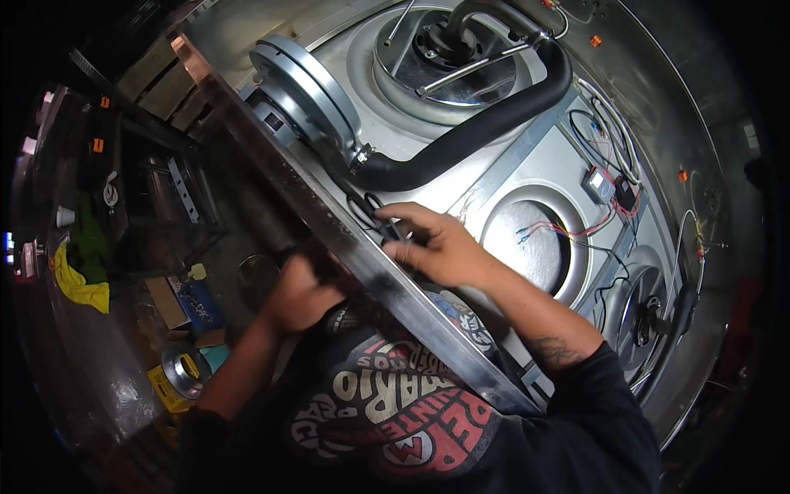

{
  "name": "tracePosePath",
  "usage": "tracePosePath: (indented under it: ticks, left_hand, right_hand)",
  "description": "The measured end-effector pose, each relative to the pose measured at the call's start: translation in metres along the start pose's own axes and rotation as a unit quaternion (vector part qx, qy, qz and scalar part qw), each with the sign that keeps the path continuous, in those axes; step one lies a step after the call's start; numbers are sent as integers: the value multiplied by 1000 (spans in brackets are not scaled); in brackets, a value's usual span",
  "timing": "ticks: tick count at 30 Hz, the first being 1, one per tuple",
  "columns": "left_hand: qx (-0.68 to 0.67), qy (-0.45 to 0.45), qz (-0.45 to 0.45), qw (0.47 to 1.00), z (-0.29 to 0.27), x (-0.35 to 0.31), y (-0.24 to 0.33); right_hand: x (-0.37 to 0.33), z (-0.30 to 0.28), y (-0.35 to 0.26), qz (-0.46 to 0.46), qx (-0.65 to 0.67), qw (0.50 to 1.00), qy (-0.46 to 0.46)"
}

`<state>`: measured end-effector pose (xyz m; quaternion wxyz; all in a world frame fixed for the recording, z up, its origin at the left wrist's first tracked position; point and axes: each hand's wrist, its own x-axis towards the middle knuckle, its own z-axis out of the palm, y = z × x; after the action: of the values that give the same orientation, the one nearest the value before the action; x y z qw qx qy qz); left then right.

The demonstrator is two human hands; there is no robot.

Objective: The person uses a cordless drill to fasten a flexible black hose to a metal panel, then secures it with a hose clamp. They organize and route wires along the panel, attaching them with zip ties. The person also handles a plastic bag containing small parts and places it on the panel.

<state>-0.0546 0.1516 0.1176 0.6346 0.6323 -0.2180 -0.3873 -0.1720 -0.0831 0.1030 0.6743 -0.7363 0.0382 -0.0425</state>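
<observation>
My right hand (440, 247) reaches over the near metal edge (362, 255) of a large steel housing. Its thumb and fingers close around a small dark piece with black loops (363, 206), which lies against the inside of that edge; I cannot make out its kind. On the outer side of the same edge, my left hand (306, 295) is blurred by motion. Its fingers are partly hidden by the edge, so what they hold does not show. Just beyond the right hand runs a thick black hose (469, 148), joined by a clamp to a round silver blower-like unit (309, 86).
Inside the housing are a large round burner-like fixture (444, 58), a recessed ring (568, 239) with loose coloured wires, and a small wired box (599, 185). At the lower left are a yellow cloth (78, 280), a cardboard box (167, 305) and a metal ring (183, 370).
</observation>
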Motion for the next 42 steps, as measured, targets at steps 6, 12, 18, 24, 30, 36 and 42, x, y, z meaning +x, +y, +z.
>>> tracePosePath:
  ticks: [6, 12, 18, 24, 30, 36, 42]
  left_hand:
    - [-194, 25, -155, 968, 15, 53, -48]
    - [-46, 121, -87, 988, -2, 31, -38]
    - [-85, 55, -39, 994, -63, 11, -68]
    - [23, 47, -188, 981, -260, -46, -219]
    - [579, 62, -292, 759, -303, -117, -261]
    - [488, -28, 299, 819, -75, 22, -82]
    - [405, -193, 493, 745, 60, 124, 0]
  right_hand:
    - [-18, 1, 16, 73, -129, 988, -51]
    - [-23, -26, -5, 147, -174, 971, -71]
    - [-51, -72, -26, 346, -80, 933, -49]
    - [-139, -205, -56, 431, -57, 900, 9]
    - [-238, -342, -94, 457, -278, 801, 269]
    - [-197, -385, -170, 455, -371, 780, 214]
    - [-142, -245, -301, 226, -371, 899, 55]
